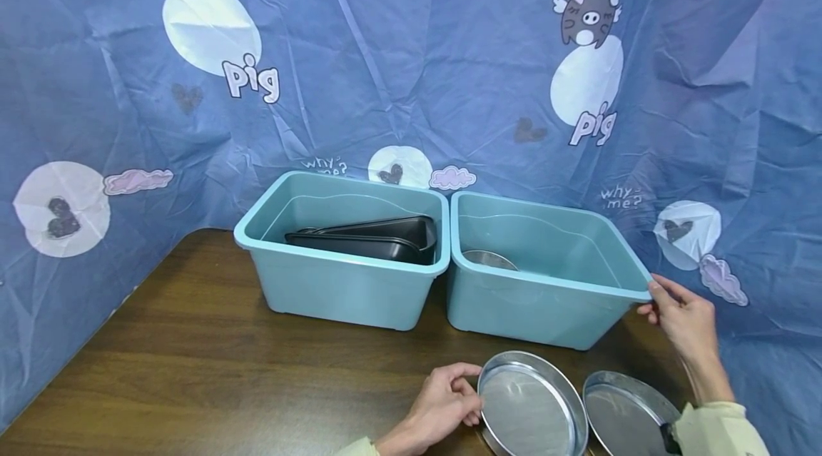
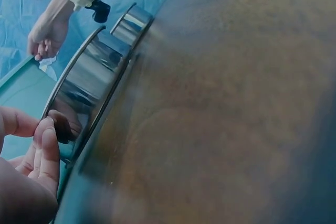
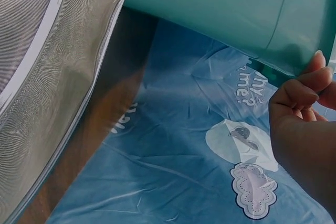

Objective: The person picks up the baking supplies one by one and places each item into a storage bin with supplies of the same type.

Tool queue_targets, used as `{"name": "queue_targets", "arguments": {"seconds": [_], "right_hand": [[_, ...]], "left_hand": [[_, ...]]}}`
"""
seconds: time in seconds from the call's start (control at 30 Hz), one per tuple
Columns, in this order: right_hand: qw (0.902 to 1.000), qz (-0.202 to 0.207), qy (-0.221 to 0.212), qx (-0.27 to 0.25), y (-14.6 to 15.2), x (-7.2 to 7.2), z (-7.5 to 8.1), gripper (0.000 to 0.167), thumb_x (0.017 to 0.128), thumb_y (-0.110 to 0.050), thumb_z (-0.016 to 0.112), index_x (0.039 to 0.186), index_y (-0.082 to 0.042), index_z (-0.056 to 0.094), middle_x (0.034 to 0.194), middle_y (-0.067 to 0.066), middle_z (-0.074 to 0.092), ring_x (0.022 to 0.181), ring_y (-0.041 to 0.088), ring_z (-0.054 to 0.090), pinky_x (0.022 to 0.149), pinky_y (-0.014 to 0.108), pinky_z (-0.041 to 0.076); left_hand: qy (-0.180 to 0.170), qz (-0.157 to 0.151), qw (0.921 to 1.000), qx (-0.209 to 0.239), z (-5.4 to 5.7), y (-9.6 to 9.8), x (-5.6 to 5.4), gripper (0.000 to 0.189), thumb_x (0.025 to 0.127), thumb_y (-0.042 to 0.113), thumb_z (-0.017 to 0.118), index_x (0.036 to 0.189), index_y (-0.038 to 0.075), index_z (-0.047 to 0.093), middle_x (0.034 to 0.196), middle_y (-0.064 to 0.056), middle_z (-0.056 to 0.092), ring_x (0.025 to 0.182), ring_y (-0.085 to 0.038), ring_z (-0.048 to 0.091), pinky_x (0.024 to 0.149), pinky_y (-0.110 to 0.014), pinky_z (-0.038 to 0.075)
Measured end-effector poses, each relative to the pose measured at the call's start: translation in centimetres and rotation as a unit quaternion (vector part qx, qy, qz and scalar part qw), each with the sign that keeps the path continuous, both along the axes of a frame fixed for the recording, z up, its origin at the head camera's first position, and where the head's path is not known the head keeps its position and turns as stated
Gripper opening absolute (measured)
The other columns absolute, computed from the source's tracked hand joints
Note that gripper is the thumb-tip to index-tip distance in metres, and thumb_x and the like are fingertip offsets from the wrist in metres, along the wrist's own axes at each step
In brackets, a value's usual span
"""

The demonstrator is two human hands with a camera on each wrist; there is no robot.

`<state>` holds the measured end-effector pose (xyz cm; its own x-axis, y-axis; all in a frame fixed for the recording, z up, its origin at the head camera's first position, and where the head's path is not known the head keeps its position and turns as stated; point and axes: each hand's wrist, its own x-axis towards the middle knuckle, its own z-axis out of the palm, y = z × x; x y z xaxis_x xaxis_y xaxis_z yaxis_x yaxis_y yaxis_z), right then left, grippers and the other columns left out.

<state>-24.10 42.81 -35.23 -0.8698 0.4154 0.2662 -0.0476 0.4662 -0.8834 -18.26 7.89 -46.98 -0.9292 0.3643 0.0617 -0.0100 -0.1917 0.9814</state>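
My left hand (image 1: 443, 402) pinches the left edge of a round metal sieve (image 1: 529, 409), near the table's front. The left wrist view shows thumb and fingers at its shiny rim (image 2: 84, 72). With my right hand (image 1: 690, 320) I grip the front right corner of the right-hand teal bin (image 1: 533, 310), thumb on its rim. A second metal sieve (image 1: 623, 413) lies beside the first, partly covered by the right sleeve. Inside the right-hand bin, part of another round metal piece (image 1: 491, 260) shows; the front wall hides the rest.
A second teal bin (image 1: 340, 292) stands close on the left, with black baking pans (image 1: 385, 238) inside. Both bins sit on a brown wooden table (image 1: 193, 370). Behind them hangs a blue cloth (image 1: 398, 49) printed with pigs.
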Motion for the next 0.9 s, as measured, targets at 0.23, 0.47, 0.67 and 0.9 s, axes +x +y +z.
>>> {"name": "queue_targets", "arguments": {"seconds": [0.23, 0.47, 0.67, 0.9], "right_hand": [[1.0, 0.002, 0.0, 0.0, 0.0, 0.1, 0.0, 0.047, 0.108, -0.013, 0.051, 0.141, 0.019, 0.048, 0.059, -0.014, 0.063, 0.051, 0.0, 0.056, 0.05, 0.014, 0.046], [0.9999, 0.0, 0.01, 0.008, 0.1, 0.0, 0.2, 0.046, 0.108, -0.014, 0.052, 0.14, 0.018, 0.05, 0.06, -0.014, 0.063, 0.051, 0.002, 0.058, 0.05, 0.015, 0.047], [1.0, 0.001, 0.005, 0.002, 0.2, 0.1, 0.1, 0.048, 0.107, -0.015, 0.053, 0.141, 0.019, 0.049, 0.059, -0.015, 0.063, 0.051, 0.0, 0.058, 0.05, 0.015, 0.047], [1.0, -0.003, -0.001, 0.003, 0.2, 0.0, 0.0, 0.047, 0.108, -0.015, 0.052, 0.142, 0.018, 0.049, 0.06, -0.015, 0.063, 0.051, -0.001, 0.057, 0.05, 0.015, 0.047]], "left_hand": [[0.004, 0.008, 1.0, -0.004, 0.4, 0.0, -0.1, 0.046, 0.078, -0.014, 0.062, 0.124, -0.009, 0.065, 0.066, 0.0, 0.06, 0.055, -0.009, 0.057, 0.053, -0.016, 0.048], [0.016, -0.003, 0.9998, -0.007, 0.9, 0.0, -0.4, 0.046, 0.08, -0.014, 0.061, 0.126, -0.01, 0.063, 0.067, -0.001, 0.06, 0.056, -0.01, 0.058, 0.053, -0.016, 0.049], [0.014, -0.01, 0.9998, -0.005, 1.3, 0.0, -0.4, 0.047, 0.08, -0.013, 0.06, 0.127, -0.011, 0.063, 0.068, -0.001, 0.061, 0.056, -0.009, 0.058, 0.053, -0.016, 0.049], [0.026, -0.015, 0.9996, -0.002, 2.5, -0.2, -0.5, 0.047, 0.079, -0.014, 0.059, 0.125, -0.011, 0.063, 0.066, -0.001, 0.059, 0.055, -0.009, 0.058, 0.053, -0.016, 0.049]]}}
